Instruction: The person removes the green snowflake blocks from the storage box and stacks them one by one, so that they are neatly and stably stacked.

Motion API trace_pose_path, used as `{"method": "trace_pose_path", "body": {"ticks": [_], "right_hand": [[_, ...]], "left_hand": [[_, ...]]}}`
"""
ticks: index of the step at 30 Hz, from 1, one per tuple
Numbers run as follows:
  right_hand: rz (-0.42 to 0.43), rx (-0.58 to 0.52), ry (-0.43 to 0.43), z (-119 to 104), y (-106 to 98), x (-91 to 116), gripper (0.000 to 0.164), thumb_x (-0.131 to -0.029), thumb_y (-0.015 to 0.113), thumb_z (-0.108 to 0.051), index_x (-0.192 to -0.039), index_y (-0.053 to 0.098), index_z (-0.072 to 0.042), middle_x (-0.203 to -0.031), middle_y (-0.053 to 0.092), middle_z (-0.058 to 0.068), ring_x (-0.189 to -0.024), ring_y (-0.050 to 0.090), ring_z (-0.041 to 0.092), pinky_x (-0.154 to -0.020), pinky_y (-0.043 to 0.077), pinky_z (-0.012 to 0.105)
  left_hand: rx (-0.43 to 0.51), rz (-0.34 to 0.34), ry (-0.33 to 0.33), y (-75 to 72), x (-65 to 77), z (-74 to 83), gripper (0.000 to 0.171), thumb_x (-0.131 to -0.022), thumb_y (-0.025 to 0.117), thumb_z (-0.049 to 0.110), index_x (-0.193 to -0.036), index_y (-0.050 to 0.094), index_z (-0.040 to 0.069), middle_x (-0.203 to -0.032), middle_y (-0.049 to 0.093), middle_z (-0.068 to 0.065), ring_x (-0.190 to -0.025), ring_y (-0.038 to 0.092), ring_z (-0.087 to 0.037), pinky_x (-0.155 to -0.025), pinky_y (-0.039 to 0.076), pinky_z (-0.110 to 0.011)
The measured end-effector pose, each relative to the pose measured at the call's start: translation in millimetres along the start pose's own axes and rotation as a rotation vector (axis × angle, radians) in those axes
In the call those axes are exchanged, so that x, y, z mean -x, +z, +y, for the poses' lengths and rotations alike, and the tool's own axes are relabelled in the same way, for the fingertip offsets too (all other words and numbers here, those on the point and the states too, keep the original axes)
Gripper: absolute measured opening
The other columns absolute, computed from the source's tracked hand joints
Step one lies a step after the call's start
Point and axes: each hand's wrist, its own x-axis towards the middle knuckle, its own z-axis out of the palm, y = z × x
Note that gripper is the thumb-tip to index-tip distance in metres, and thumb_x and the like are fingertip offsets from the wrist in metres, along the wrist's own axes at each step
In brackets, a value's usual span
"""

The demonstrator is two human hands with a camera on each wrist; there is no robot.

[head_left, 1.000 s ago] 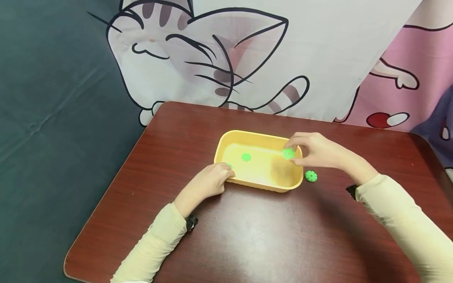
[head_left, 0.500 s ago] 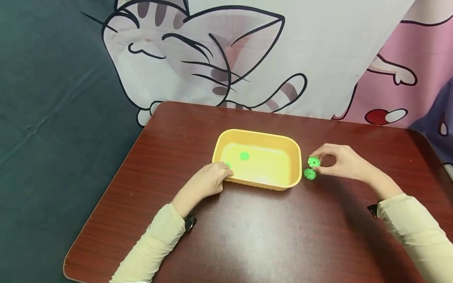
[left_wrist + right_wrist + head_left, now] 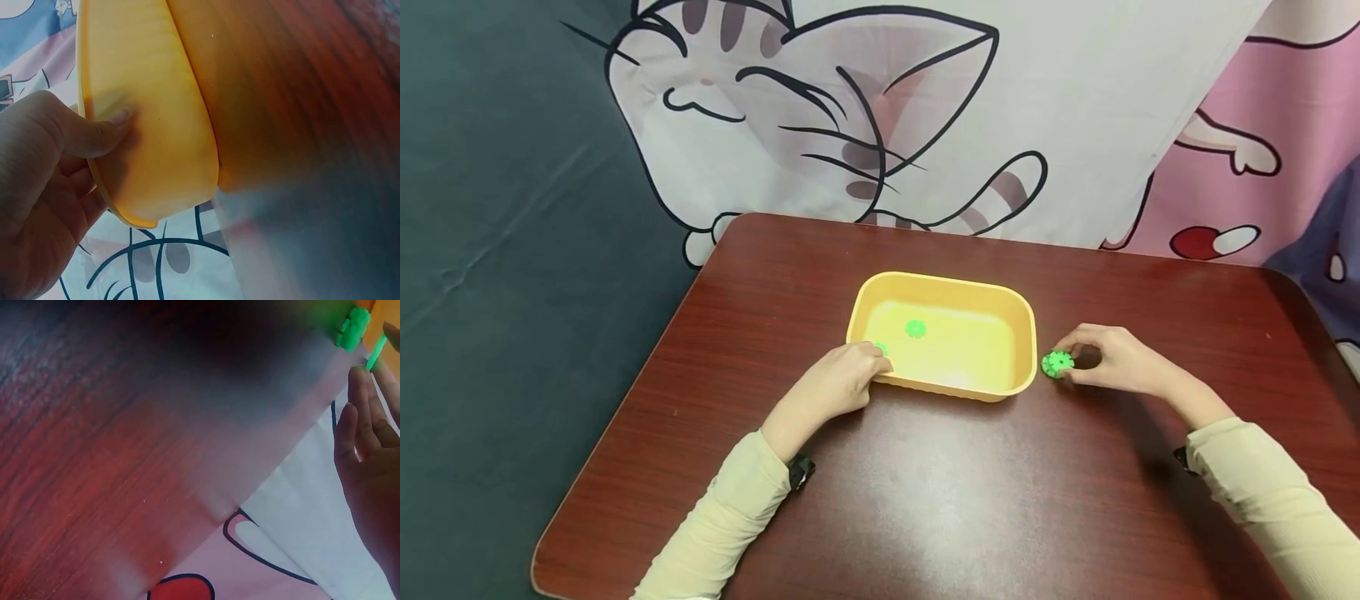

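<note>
A shallow yellow plastic bin (image 3: 958,385) stands on the table. My left hand (image 3: 838,385) grips its near-left rim, with the thumb pressed on the outer wall in the left wrist view. Inside lie two flat green notched discs: one disc (image 3: 916,329) in the open, the other disc (image 3: 882,348) partly behind my left fingers. Right of the bin, my right hand (image 3: 1123,360) pinches a green notched disc (image 3: 376,351) between thumb and fingers. It is just above a thick green notched piece (image 3: 354,328) on the table, perhaps several discs stacked; the two overlap in the head view.
The dark red wooden table (image 3: 940,483) has rounded corners and a bright glare patch in front of the bin. A cartoon-cat cloth (image 3: 925,100) hangs behind its far edge, and a dark green cloth (image 3: 497,333) is at the left.
My right hand has carried the disc out from over the bin's right end, then lowered it to the green piece on the table. My left hand stays on the rim.
</note>
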Motion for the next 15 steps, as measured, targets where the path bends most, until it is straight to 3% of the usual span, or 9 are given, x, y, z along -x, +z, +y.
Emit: {"method": "trace_pose_path", "body": {"ticks": [15], "right_hand": [[-0.071,0.028,0.038,-0.3,7.3,-3.5,0.032,-0.068,0.078,-0.013,-0.098,0.068,-0.015,-0.087,0.062,-0.01,-0.077,0.059,0.008,-0.066,0.048,0.028]], "left_hand": [[-0.003,0.006,0.001,-1.0,0.8,0.6,0.028,-0.064,0.057,-0.013,-0.076,0.066,0.01,-0.068,0.053,0.002,-0.069,0.054,-0.015,-0.065,0.047,-0.028]]}}
